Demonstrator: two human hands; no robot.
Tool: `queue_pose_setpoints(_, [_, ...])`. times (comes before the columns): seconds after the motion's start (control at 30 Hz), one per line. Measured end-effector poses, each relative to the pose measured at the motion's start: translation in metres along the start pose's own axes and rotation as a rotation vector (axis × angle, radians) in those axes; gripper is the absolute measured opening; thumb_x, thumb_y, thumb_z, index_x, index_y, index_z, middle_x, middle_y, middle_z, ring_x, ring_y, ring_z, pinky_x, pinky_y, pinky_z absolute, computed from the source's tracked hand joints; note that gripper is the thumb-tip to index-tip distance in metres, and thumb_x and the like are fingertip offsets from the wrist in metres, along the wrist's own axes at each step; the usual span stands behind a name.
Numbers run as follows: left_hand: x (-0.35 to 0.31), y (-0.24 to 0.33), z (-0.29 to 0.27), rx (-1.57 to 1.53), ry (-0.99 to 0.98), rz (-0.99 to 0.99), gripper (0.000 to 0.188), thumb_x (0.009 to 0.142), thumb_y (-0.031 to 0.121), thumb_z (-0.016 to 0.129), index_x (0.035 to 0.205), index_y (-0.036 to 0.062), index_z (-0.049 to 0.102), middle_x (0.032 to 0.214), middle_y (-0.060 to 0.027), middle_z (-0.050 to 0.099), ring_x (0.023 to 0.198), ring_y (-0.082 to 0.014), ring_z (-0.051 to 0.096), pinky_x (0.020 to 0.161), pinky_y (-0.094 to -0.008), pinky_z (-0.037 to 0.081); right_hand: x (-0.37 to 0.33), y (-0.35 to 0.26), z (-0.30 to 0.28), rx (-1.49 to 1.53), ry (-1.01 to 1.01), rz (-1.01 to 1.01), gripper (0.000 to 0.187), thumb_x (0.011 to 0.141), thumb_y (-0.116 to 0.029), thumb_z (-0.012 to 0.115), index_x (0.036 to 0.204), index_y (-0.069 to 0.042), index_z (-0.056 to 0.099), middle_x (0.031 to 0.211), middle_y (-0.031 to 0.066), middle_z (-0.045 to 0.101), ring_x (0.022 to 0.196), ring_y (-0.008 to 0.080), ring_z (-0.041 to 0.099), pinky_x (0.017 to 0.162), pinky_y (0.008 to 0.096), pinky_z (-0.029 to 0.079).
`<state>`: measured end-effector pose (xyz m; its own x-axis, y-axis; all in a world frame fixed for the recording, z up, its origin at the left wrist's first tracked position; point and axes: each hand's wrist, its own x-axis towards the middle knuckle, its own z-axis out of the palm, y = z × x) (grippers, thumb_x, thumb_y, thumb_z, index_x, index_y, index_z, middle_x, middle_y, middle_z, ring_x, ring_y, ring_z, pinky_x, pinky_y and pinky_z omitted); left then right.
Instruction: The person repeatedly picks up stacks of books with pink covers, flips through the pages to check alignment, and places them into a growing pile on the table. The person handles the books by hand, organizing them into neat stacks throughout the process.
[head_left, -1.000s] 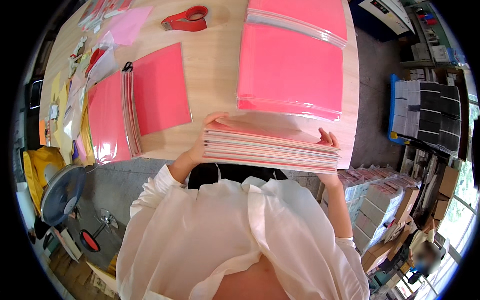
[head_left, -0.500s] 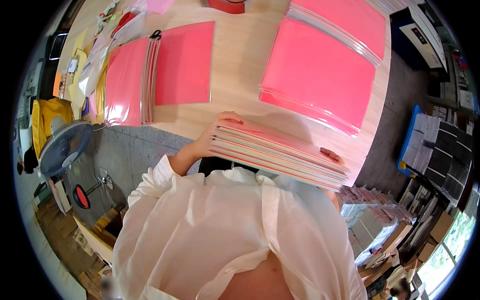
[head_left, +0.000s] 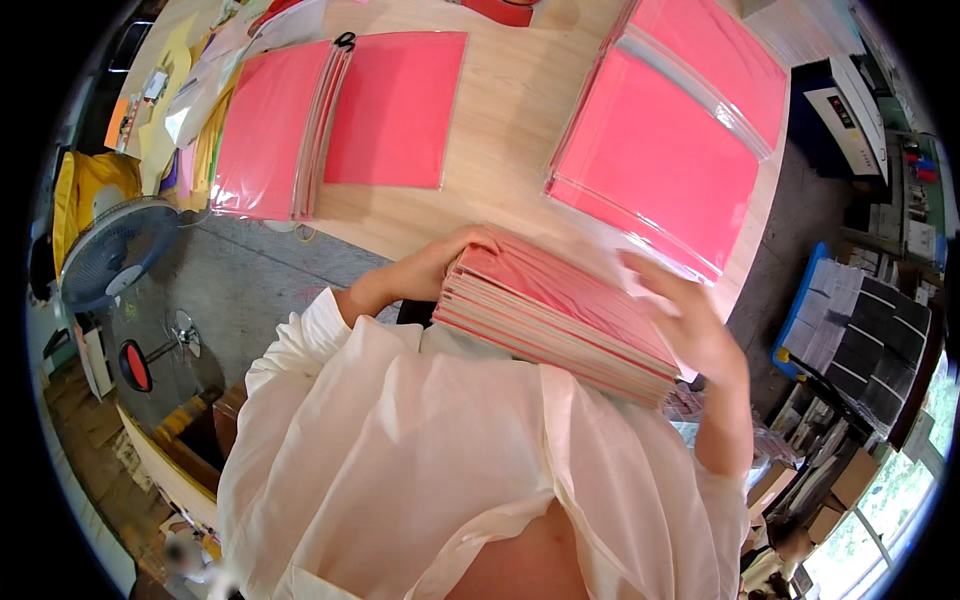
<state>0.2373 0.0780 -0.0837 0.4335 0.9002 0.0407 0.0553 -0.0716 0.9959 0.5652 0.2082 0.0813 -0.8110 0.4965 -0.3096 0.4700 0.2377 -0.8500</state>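
Observation:
A thick stack of pink sheets, seen along its layered pale edges, stands tilted at the table's near edge against my white shirt. My left hand grips its upper left corner, fingers bent over the top. At the other end my right hand is raised just off the stack, fingers stretched out and smeared by motion. Beyond it on the table lies a pile of pink sheets in clear plastic sleeves. To the left, more sleeved pink sheets lie next to a bundle topped by a black clip.
A red tape roll sits at the table's far edge. Plastic bags and papers cover its left end. A fan stands on the left; a blue-edged cart of wrapped stacks is at the right.
My right hand has come off the stack's right end and up into view, opening out. The stack has tipped, showing more of its pink top. My left hand still holds its corner.

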Motion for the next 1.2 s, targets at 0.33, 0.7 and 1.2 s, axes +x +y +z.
queue_pose_setpoints(0.33, [-0.034, 0.029, -0.035, -0.072, 0.045, 0.015, 0.064, 0.079, 0.014, 0.069, 0.14, 0.0032, 0.049, 0.145, -0.0148, 0.044, 0.136, -0.0273, 0.04, 0.114, -0.0386, 0.027, 0.069, -0.016, 0.061, 0.03, -0.349, 0.124, 0.045, 0.101, -0.033, 0.05, 0.132, 0.0, 0.05, 0.106, 0.0235, 0.062, 0.101, 0.0362, 0.06, 0.089, 0.0419, 0.046])
queue_pose_setpoints(0.7, [-0.021, 0.056, -0.005, -0.005, 0.285, -0.062, 0.053, 0.099, 0.038, 0.039, 0.139, 0.0054, 0.054, 0.143, -0.0149, 0.046, 0.138, -0.0289, 0.035, 0.116, -0.041, 0.022, 0.069, -0.019, 0.067, 0.013, -0.153, 0.108, 0.045, 0.1, -0.015, 0.051, 0.144, -0.008, 0.045, 0.133, 0.0199, 0.056, 0.117, 0.0309, 0.059, 0.099, 0.0378, 0.046])
queue_pose_setpoints(1.2, [-0.029, 0.074, -0.008, 0.276, 0.401, 0.071, 0.057, 0.101, 0.043, 0.033, 0.098, 0.0068, 0.078, 0.116, -0.0102, 0.054, 0.116, -0.0294, 0.041, 0.108, -0.046, 0.025, 0.073, -0.016, 0.059, -0.219, -0.004, -0.217, 0.057, 0.089, -0.032, 0.068, 0.14, -0.012, 0.051, 0.133, 0.0173, 0.055, 0.115, 0.0351, 0.059, 0.094, 0.0412, 0.051])
